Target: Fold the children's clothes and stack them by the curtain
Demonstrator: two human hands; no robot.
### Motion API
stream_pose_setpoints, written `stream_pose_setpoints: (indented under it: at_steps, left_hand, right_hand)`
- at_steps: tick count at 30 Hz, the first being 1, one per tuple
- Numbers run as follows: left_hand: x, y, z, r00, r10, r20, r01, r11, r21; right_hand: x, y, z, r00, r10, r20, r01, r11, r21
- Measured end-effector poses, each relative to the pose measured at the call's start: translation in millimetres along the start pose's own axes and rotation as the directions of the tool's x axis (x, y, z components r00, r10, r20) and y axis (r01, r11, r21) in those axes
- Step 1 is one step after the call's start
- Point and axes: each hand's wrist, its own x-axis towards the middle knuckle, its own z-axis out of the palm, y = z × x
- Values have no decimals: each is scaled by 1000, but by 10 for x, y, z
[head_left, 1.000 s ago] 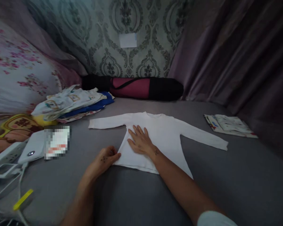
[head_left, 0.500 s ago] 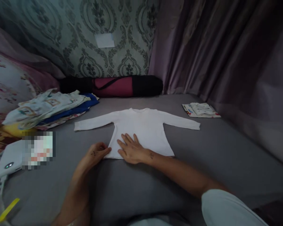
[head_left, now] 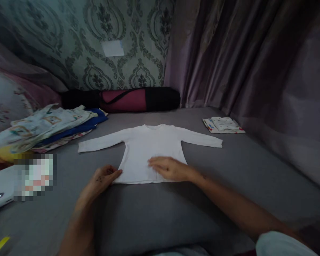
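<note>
A white long-sleeved shirt (head_left: 146, 149) lies flat on the grey bed sheet, its sleeves spread to both sides and its neckline facing away from me. My left hand (head_left: 105, 177) is at the lower left corner of the hem, thumb and fingers pinched on the cloth. Over the lower right part of the shirt is my right hand (head_left: 172, 169), fingers stretched out and a little smeared by motion. Whether its palm touches the fabric I cannot tell.
Piled clothes (head_left: 50, 122) lie at the left, near a white device (head_left: 2, 183) with a cable. Folded clothes (head_left: 225, 125) sit at the right. A black and maroon long bag (head_left: 125, 100) rests along the wallpapered wall, and a curtain (head_left: 202, 53) hangs on the right.
My right hand has moved right across the lower part of the shirt, its fingers now turned more to the left. My left hand stays at the hem corner. The view has shifted slightly.
</note>
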Motion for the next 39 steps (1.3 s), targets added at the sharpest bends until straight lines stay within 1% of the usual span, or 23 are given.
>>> stream_pose_setpoints:
  at_steps: [1, 3, 5, 7, 9, 12, 15, 18, 22, 25, 30, 33, 35, 36, 37, 38, 39]
  left_hand:
    - [4, -4, -1, 1000, 9, -13, -9, 1000, 3]
    - [15, -22, -2, 999, 24, -32, -24, 1000, 13]
    - [31, -52, 2, 999, 36, -35, -35, 999, 21]
    - [51, -83, 11, 998, 43, -50, -41, 999, 31]
    - [69, -101, 24, 994, 54, -90, -50, 998, 41]
    - [70, -73, 40, 988, 95, -120, -91, 995, 43]
    - [42, 13, 47, 985, 127, -121, -121, 991, 58]
    - [14, 95, 49, 982, 130, -138, -122, 990, 64]
    - [17, 125, 59, 981, 118, -155, -106, 991, 80]
    - [39, 106, 79, 981, 125, -149, -112, 989, 96]
    - [48, 94, 105, 979, 145, -142, -131, 986, 106]
    - [48, 106, 104, 979, 140, -148, -122, 985, 124]
    - [63, 105, 107, 978, 132, -162, -110, 984, 139]
    - [76, 100, 110, 977, 132, -165, -108, 983, 146]
    - [94, 91, 115, 977, 136, -162, -112, 982, 153]
    - [115, 79, 121, 977, 146, -152, -122, 980, 160]
    - [139, 66, 125, 977, 163, -135, -140, 976, 169]
  right_hand:
    - [91, 170, -22, 998, 12, -56, -13, 1000, -10]
    - [238, 479, -23, 980, 113, -164, -126, 990, -71]
    - [313, 684, 22, 976, 157, -148, -176, 977, -120]
    - [315, 756, 90, 980, 167, -108, -183, 970, -162]
    - [263, 723, 157, 983, 162, -84, -175, 968, -182]
    - [125, 583, 211, 989, 139, -57, -147, 974, -173]
    - [-56, 424, 206, 996, 86, -11, -87, 986, -140]
    - [-264, 259, 182, 998, 38, 50, -33, 994, -100]
    - [-540, 57, 171, 993, 17, 121, -12, 999, -38]
    - [-722, -37, 164, 990, 6, 142, -11, 999, 36]
    - [-979, -113, 122, 984, -27, 176, 1, 990, 143]
    - [-1101, -143, 24, 991, -44, 128, 14, 973, 230]
    - [-1151, -124, -109, 990, -70, 120, 25, 939, 344]
    - [-1162, -89, -199, 983, -90, 161, 16, 911, 413]
    - [-1164, -32, -302, 969, -102, 226, -19, 879, 477]
    - [-1157, 50, -413, 949, -101, 297, -75, 846, 528]
    - [-1144, 156, -530, 934, -67, 350, -151, 815, 560]
